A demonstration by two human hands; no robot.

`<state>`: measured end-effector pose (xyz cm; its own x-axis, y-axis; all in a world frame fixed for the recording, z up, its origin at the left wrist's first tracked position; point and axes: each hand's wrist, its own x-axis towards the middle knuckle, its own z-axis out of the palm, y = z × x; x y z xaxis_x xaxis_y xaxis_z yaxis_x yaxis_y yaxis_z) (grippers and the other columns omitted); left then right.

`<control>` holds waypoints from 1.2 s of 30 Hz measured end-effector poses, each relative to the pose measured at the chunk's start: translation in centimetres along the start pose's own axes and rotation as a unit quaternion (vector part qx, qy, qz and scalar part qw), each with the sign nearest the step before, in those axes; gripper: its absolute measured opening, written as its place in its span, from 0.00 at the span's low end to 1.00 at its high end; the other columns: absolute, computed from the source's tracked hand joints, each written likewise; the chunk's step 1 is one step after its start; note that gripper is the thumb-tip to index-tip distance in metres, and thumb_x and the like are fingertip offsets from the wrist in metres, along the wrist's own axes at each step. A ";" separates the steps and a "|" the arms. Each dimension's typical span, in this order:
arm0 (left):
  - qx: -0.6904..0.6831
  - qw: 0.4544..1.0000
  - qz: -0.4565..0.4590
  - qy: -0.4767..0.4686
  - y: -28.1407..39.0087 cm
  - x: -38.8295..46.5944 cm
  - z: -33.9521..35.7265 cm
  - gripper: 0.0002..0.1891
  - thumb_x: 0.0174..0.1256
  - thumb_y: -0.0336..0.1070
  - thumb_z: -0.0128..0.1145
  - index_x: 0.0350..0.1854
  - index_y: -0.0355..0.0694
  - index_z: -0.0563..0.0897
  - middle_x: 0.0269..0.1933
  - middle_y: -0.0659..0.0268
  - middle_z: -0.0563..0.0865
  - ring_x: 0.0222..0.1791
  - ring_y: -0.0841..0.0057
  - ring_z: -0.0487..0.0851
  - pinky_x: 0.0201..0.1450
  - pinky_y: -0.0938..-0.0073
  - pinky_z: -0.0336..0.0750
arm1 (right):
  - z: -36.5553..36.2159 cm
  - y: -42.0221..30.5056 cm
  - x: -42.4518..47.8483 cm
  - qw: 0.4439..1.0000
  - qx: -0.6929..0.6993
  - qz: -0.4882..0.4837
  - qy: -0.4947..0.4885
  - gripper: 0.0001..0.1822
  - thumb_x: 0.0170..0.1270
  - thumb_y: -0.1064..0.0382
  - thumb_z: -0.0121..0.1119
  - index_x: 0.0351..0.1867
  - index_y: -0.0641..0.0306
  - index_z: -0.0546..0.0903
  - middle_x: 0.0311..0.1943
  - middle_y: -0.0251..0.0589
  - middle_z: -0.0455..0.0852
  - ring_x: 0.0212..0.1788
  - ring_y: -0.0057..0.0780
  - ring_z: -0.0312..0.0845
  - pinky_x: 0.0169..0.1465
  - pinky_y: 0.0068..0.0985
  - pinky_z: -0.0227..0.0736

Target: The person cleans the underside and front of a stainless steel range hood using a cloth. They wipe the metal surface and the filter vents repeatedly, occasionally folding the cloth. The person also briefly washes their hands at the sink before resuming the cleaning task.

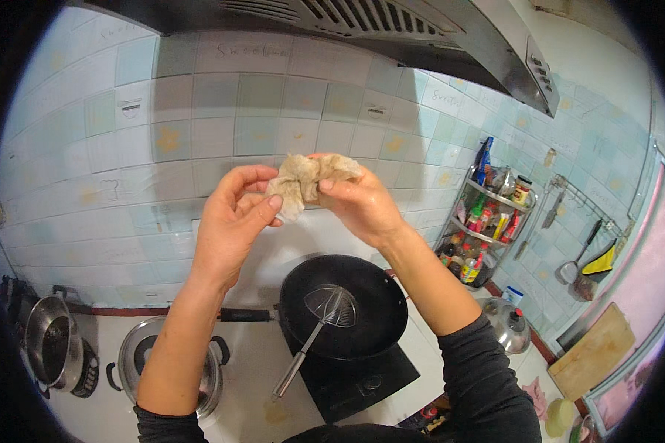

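My left hand (235, 213) and my right hand (357, 202) are raised in front of the tiled wall, both gripping a crumpled, beige-stained cloth (305, 180) between thumbs and fingers. Below them a black wok (377, 310) sits on a black induction cooktop (360, 387), its handle pointing left. A wire-mesh skimmer (332, 307) rests in the wok, with its metal handle hanging over the near rim. To the left, partly behind my left forearm, is a steel pot with a lid (130, 343) and black side handles.
A steel pan (72, 354) stands at far left. On the right are a corner rack (487, 232) with bottles and jars, a domed metal lid (504, 326), a wooden cutting board (593, 351) and hanging utensils including a ladle (568, 270). A range hood (366, 33) hangs overhead.
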<state>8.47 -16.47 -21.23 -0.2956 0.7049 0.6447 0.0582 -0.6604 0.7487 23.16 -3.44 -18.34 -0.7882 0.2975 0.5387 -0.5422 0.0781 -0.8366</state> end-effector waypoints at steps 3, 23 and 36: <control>-0.035 0.999 -0.014 -0.007 -1.8 0.8 -0.8 0.18 0.61 0.32 0.58 0.53 0.35 0.73 0.47 0.63 0.78 0.44 0.78 0.77 0.43 0.75 0.75 | -0.6 1.2 -0.2 0.996 -0.082 0.008 0.044 0.19 0.63 0.66 0.56 0.55 0.70 0.72 0.50 0.41 0.78 0.51 0.27 0.73 0.57 0.27 0.67; 0.102 0.979 0.149 -0.099 -11.7 2.8 -0.8 0.28 0.54 0.26 0.58 0.60 0.33 0.66 0.55 0.48 0.76 0.57 0.60 0.75 0.59 0.66 0.69 | -6.5 7.6 0.9 0.944 -0.250 0.103 0.187 0.16 0.63 0.65 0.58 0.51 0.68 0.76 0.45 0.38 0.81 0.44 0.25 0.77 0.50 0.26 0.75; 0.555 0.781 0.276 0.074 -13.1 15.4 -5.9 0.30 0.55 0.22 0.55 0.63 0.36 0.65 0.68 0.57 0.63 0.68 0.61 0.61 0.69 0.64 0.59 | -16.5 -17.8 3.2 0.063 -0.963 -0.212 0.155 0.19 0.57 0.70 0.58 0.52 0.59 0.76 0.54 0.41 0.75 0.55 0.40 0.73 0.51 0.32 0.75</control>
<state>-2.47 1.53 -22.05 -0.0361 0.3000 0.9532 0.9824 -0.1641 0.0888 35.09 11.84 -3.40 -0.6156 -0.1394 0.7757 0.7811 0.0233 0.6240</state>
